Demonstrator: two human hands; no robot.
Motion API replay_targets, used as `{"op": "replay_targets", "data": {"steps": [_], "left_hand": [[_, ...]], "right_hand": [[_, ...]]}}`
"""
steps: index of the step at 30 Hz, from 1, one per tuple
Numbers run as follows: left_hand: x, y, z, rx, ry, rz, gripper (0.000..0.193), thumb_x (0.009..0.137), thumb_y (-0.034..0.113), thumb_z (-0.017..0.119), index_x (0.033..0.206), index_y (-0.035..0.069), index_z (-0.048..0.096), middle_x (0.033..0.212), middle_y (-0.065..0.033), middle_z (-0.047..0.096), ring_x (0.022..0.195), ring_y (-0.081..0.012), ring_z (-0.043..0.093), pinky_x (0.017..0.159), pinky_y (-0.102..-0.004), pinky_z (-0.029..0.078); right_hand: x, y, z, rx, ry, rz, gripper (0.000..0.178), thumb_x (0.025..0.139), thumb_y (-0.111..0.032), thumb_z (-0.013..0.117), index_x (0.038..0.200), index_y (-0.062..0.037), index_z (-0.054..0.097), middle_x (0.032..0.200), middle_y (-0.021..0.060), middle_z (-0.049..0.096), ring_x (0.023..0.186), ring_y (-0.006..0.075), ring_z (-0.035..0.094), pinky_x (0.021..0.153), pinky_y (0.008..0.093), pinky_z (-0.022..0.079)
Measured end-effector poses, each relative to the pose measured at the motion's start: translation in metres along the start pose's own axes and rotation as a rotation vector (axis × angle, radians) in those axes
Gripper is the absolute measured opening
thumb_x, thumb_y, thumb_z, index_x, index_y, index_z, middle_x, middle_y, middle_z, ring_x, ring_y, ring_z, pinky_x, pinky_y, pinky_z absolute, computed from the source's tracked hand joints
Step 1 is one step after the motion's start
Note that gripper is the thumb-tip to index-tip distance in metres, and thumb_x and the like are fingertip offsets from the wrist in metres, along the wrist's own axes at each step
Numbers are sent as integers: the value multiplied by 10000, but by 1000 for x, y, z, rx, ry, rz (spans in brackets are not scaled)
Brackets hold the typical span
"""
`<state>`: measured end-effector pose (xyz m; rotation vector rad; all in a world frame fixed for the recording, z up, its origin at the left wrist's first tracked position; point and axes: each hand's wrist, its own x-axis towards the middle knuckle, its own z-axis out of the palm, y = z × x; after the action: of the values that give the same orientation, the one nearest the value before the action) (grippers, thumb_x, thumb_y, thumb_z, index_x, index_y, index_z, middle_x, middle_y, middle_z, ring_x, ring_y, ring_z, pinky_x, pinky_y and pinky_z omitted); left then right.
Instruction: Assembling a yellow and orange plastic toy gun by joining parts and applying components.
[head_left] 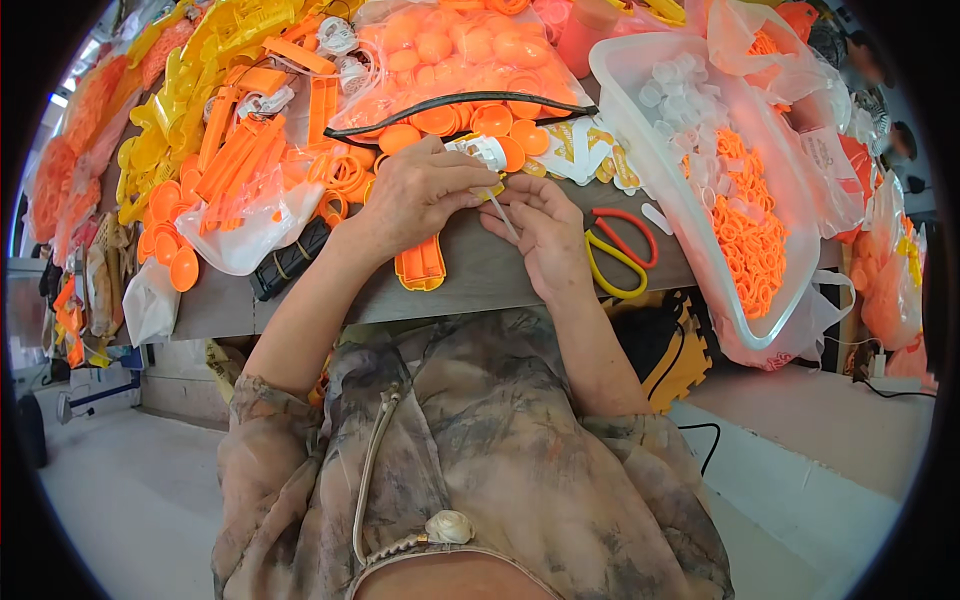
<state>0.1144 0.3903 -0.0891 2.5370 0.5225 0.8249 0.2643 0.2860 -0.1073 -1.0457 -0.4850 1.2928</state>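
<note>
Both hands meet above the near part of the table. My left hand [420, 195] is closed, its thumb and fingers pinching a small yellow piece [492, 188]. My right hand [545, 225] is closed too, with a thin translucent white strip [505, 218] between its fingers, close against the yellow piece. Just beyond the fingertips sits a white round part [482, 152] beside an orange disc [511, 153]; whether my left hand touches it I cannot tell. Under my left wrist lies an orange tray-like part [421, 265] with a yellow edge. Red-and-yellow-handled scissors [622, 255] rest right of my right hand.
A clear zip bag [450, 60] of orange balls and cups stands at the back. Right of it, a white bin [700, 240] holds orange rings and translucent caps. Orange strips [240, 165], yellow parts [170, 120] and a black block [288, 260] crowd the left.
</note>
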Motion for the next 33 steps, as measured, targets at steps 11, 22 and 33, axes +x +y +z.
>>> {"op": "replay_targets", "data": {"steps": [11,22,33], "left_hand": [[2,-1,-1,-89,23,-59,152,778,127,675,927,110,701,888,-15,682,819,-205,588,709,-320,482],[2,0,1,-25,48,61,165,774,74,659,937,58,673,891,-28,658,778,-226,571,667,-325,478],[0,-3,1,-75,74,80,154,767,62,662,919,48,679,895,-47,660,787,-236,572,672,-333,484]], "right_hand": [[-8,15,2,198,-35,-19,315,873,21,470,1175,96,522,1142,185,584,1058,279,592,935,412,487],[-11,20,3,227,-90,-78,350,892,8,447,1225,105,489,1193,189,564,1086,287,576,962,426,455],[-13,17,3,246,-113,-74,361,888,12,454,1236,108,478,1197,196,563,1106,301,567,976,422,448]]}}
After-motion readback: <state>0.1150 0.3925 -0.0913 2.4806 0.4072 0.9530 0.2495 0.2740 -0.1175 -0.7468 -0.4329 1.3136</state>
